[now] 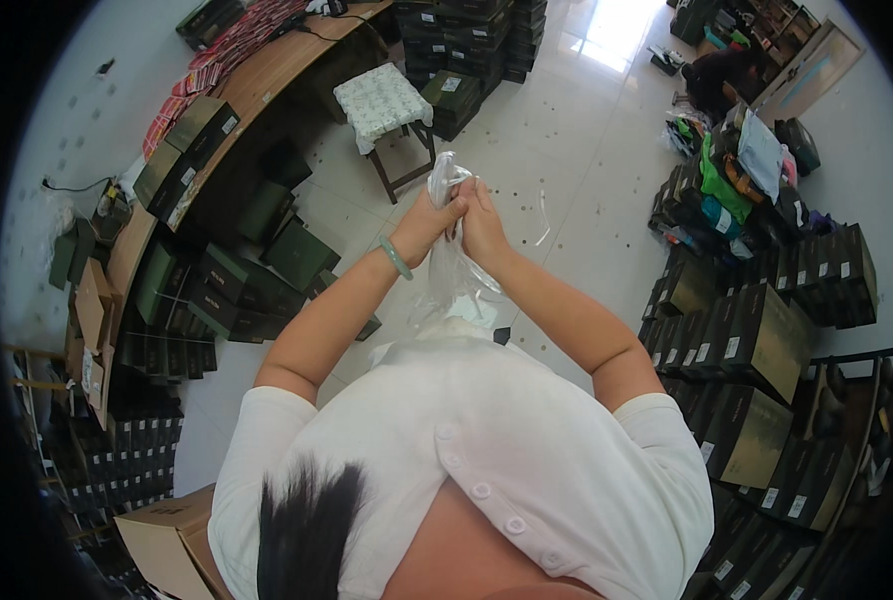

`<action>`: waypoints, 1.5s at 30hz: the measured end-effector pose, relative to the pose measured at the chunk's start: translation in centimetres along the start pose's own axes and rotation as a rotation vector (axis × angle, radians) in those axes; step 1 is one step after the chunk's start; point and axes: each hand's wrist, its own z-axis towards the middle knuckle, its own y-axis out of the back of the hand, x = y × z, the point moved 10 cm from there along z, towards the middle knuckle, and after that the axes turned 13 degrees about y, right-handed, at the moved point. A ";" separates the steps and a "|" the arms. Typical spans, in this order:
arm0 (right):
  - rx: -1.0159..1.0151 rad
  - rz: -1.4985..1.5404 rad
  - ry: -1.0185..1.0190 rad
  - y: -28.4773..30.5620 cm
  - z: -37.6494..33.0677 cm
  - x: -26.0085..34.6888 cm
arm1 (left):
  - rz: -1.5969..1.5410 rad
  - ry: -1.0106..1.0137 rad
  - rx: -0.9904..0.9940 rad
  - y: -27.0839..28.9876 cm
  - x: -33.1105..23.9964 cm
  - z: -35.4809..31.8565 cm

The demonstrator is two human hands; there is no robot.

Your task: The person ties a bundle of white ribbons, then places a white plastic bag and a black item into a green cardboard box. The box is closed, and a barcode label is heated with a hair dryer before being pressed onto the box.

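Note:
Both my hands meet in front of my chest around a clear plastic bag (454, 272). My left hand (430, 222) grips the bag's upper part, a pale green bangle (396, 257) on that wrist. My right hand (483, 220) presses against the left one and clasps the same bunched plastic. The bag's top sticks up above my fingers and the rest hangs down between my forearms toward my white shirt. What is inside the bag cannot be made out.
A wooden stool with a patterned cushion (383, 101) stands on the tiled floor ahead. Dark boxes are stacked along the wooden counter (267, 80) at left and in piles at right (767, 330). A cardboard box (167, 530) sits at lower left. Another person crouches at far upper right (717, 75).

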 end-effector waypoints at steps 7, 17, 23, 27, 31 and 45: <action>0.264 0.044 -0.228 -3.3 0.5 1.4 | 0.098 0.076 0.057 1.5 -0.5 -0.1; 0.253 -0.161 -0.151 -4.2 1.1 4.3 | -0.151 0.089 0.036 1.3 -2.4 -0.9; 0.401 -0.293 -0.119 -4.6 0.0 2.5 | -0.391 -0.028 -0.040 3.6 -2.6 0.1; 0.650 -0.277 -0.390 -6.3 -2.3 1.7 | -0.621 0.007 -0.123 3.3 -2.9 -0.6; 0.638 -0.069 -0.565 -6.5 -4.5 1.1 | -0.731 0.127 -0.133 3.7 -2.0 -0.1; 0.774 -0.473 -0.639 -2.3 -4.5 0.7 | -0.834 0.018 -0.242 8.7 0.5 -0.5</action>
